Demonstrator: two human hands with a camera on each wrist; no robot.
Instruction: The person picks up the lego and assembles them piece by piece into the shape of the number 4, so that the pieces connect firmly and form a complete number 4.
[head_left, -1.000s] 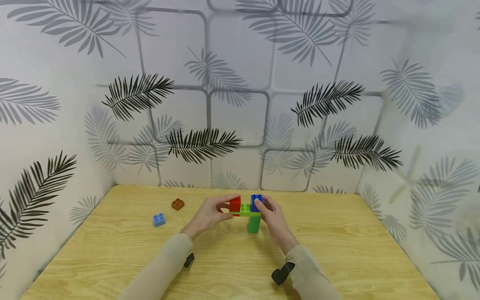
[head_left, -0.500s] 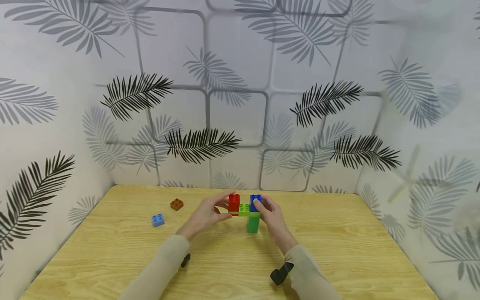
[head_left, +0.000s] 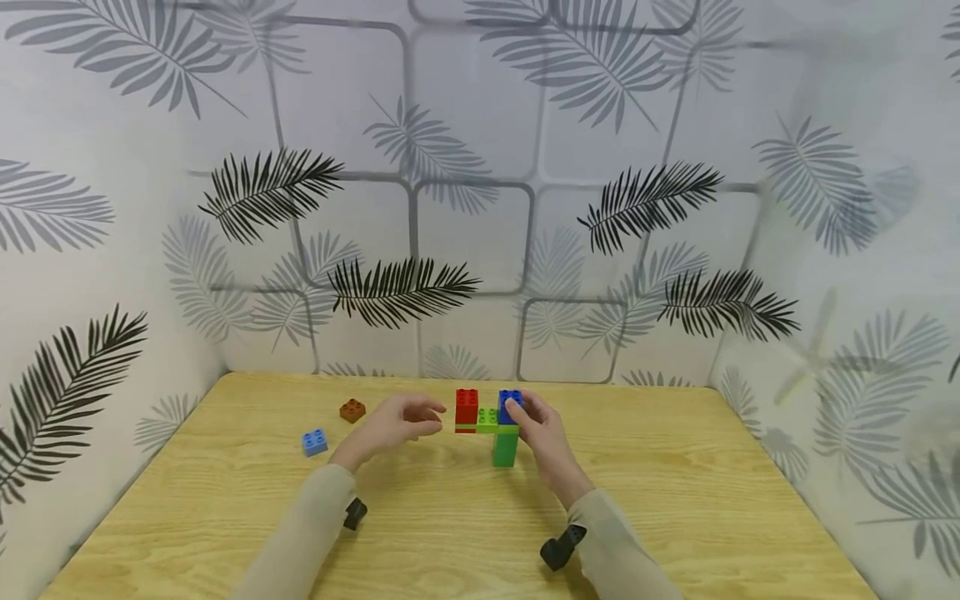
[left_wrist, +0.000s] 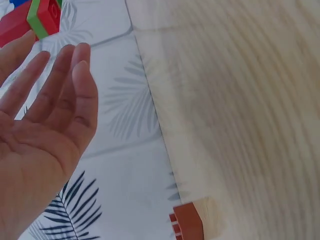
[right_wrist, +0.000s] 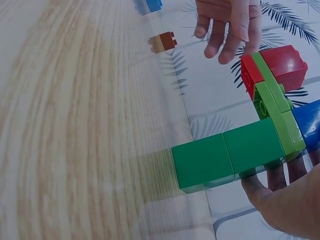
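My right hand (head_left: pixel 551 442) grips the upper right part of a block structure, thumb on the blue block (head_left: pixel 509 405). In the right wrist view its fingers (right_wrist: pixel 277 176) curl behind the green blocks (right_wrist: pixel 227 156), two stacked as a column standing on the table. A light green plate (head_left: pixel 487 419) lies across the column's top and reaches left. At its left end a tall red block (head_left: pixel 467 407) sits above it, with a thinner red piece (right_wrist: pixel 250 75) underneath. My left hand (head_left: pixel 390 429) is left of the red block, touching nothing, fingers loosely bent and parted from the thumb.
On the wooden table (head_left: pixel 225 500), a brown block (head_left: pixel 352 410) lies behind and left of my left hand, and a light blue block (head_left: pixel 314 442) sits farther left. A wall with leaf patterns (head_left: pixel 472 333) stands along the table's back edge.
My left hand has let go of the red block and moved left, away from the structure. The right hand stays on the blue block, and the structure stands where it was.
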